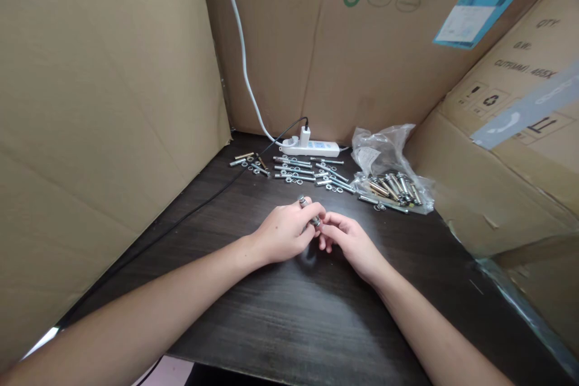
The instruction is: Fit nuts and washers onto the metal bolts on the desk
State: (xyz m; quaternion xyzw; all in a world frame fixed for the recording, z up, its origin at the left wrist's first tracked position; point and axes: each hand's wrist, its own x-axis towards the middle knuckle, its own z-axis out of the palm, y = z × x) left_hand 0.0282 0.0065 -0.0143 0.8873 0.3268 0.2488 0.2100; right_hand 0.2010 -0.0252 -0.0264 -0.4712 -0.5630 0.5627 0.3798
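Observation:
Over the middle of the dark table, my left hand is closed around a metal expansion bolt, whose one end sticks out past the fingers. My right hand meets it from the other side, thumb and forefinger pinched at the bolt's lower end. Fingers hide much of the bolt, so I cannot tell whether a nut or washer is between the right fingertips. Beyond the hands lie loose bolts in rows with nuts and washers among them. A small group of sleeves and bolts lies to their left.
A clear plastic bag holding several expansion bolts lies at the back right. Behind the loose parts is a white power strip. A black cable crosses the table's left. Cardboard boxes wall in the back and both sides.

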